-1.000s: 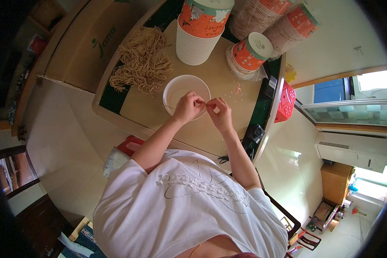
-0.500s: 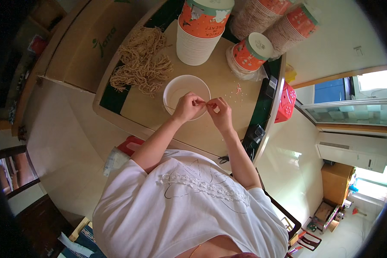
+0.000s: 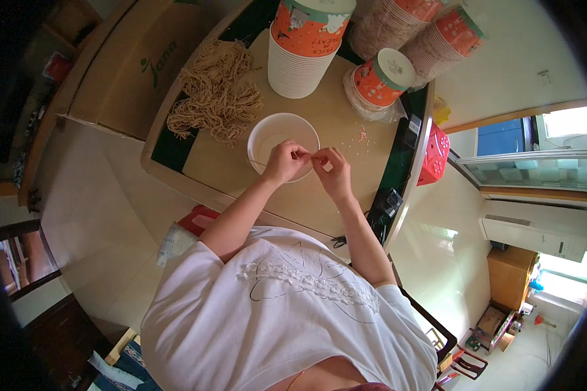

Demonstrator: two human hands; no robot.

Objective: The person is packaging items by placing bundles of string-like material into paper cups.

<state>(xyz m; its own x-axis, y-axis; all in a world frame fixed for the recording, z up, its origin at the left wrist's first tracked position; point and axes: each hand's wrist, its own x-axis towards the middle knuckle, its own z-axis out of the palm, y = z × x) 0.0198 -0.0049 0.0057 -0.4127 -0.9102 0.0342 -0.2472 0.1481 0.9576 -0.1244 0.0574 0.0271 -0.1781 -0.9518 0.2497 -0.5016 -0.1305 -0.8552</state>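
Yarn [image 3: 218, 91] lay in a loose tan heap at the left of the counter [image 3: 205, 156], apart from both hands. Next along, a thin pale strand [image 3: 257, 162] crossed the left rim of the white bowl [image 3: 267, 130], which stood just below the hands. From my remote seat I read the step as fine fingertip work, perhaps on that strand, and judged that it called for a light pinch, small finger turns and calm wrists. The left hand [image 3: 284, 163] was poised over the bowl, closed in a pinch, its forearm slanting up from the lower left. The right hand [image 3: 334, 174] faced it near the bowl's right rim, also pinching, its forearm angled inward; the fingertips met or nearly met. I could not make out what, if anything, sat between them. Farther right, small pink and white pieces [image 3: 363, 135] lay scattered; I would have kept the right wrist clear of them.
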